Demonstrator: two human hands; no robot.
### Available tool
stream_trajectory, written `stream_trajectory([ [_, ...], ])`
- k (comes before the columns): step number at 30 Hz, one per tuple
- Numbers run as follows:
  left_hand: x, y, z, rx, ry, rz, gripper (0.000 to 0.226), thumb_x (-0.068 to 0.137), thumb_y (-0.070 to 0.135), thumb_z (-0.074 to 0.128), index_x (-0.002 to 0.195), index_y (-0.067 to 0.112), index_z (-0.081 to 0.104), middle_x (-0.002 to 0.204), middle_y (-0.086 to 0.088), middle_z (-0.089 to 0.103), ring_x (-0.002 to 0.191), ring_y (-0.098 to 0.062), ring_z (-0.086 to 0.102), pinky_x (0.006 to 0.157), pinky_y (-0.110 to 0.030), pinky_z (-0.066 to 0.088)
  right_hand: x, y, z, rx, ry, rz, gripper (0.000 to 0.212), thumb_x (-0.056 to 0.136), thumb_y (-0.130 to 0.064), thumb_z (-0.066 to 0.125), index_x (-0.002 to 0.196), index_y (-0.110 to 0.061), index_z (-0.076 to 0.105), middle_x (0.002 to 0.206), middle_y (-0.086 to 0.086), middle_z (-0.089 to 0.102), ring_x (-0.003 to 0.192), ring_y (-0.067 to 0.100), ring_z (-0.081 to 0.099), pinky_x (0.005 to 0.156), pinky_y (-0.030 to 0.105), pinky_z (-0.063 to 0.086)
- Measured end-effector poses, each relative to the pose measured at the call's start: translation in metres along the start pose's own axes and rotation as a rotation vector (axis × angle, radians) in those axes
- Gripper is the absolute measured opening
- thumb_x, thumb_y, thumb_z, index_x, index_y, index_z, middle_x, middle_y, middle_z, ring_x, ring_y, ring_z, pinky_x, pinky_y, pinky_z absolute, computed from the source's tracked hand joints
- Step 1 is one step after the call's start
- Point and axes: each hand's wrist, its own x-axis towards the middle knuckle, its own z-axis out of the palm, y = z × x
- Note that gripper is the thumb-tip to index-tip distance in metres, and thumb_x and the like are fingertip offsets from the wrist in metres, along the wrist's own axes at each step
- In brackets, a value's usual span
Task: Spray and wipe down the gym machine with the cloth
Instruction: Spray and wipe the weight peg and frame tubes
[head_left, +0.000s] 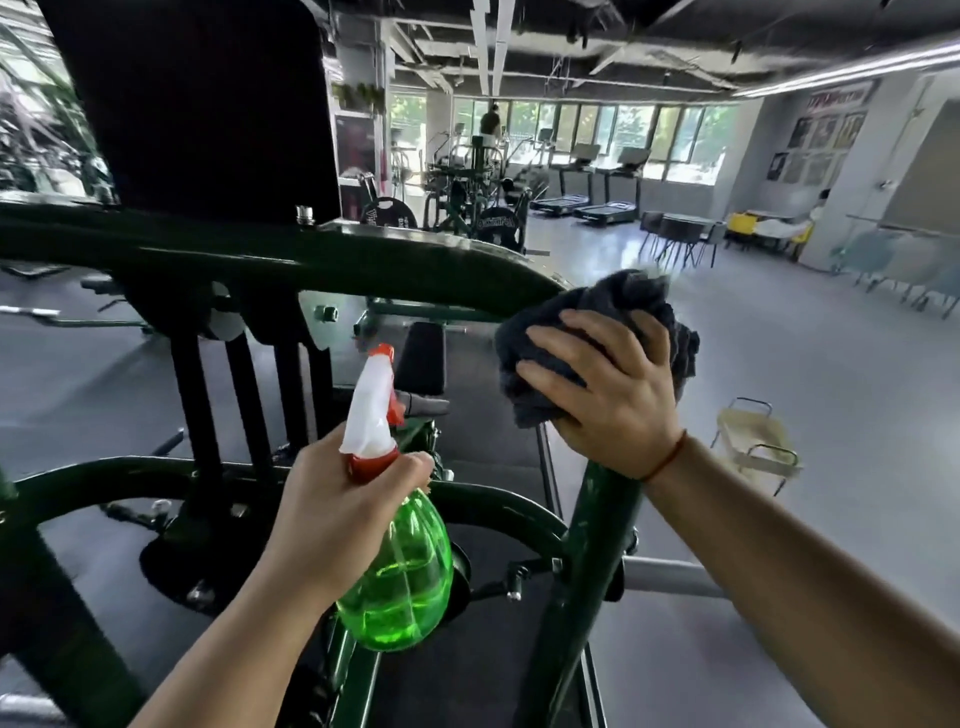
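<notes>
A dark green gym machine (291, 260) fills the left and centre, with a curved top bar and an upright post below my right hand. My right hand (608, 389) presses a bunched dark grey cloth (618, 306) onto the bend where the top bar meets the post, fingers spread over the cloth. My left hand (337, 514) grips the neck of a green spray bottle (400, 571) with a white and red trigger head, held upright in front of the machine's lower curved bar.
A black back pad (208, 104) stands tall at upper left. A small cream cart (753, 441) sits on the grey floor to the right. Treadmills (587, 202), other machines, chairs and a table stand at the far end by the windows.
</notes>
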Motion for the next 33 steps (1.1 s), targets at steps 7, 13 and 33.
stream_trajectory([
  [7,-0.009,-0.014,0.045,-0.018,-0.105,-0.069,0.036,0.077,0.027,0.078,0.088,-0.006,0.068,0.05,-0.015,0.05,0.047,-0.016,0.044,0.044,-0.022,0.035,-0.08,-0.016,-0.005,-0.052,-0.01,0.218,0.025,0.095,-0.024,0.056,0.1,-0.033,0.079,0.117,-0.006,0.071,0.12,0.022,0.052,0.099,0.052,0.04],
  [13,-0.023,-0.026,0.066,-0.013,-0.173,-0.116,0.036,0.081,0.024,0.078,0.087,-0.011,0.067,0.051,-0.016,0.054,0.046,-0.014,0.044,0.045,-0.02,0.034,-0.143,-0.053,-0.011,-0.051,-0.25,0.357,0.034,0.091,-0.017,0.052,0.109,-0.036,0.075,0.122,-0.008,0.068,0.123,0.02,0.049,0.098,0.049,0.038],
  [33,-0.034,-0.055,0.105,0.083,-0.191,-0.209,0.032,0.086,0.01,0.074,0.077,-0.012,0.051,0.045,0.009,0.04,0.04,-0.006,0.034,0.041,-0.017,0.03,-0.098,-0.023,-0.01,0.101,0.041,0.548,0.046,0.09,-0.021,0.067,0.133,-0.031,0.055,0.143,0.005,0.041,0.131,0.031,0.042,0.102,0.053,0.041],
])
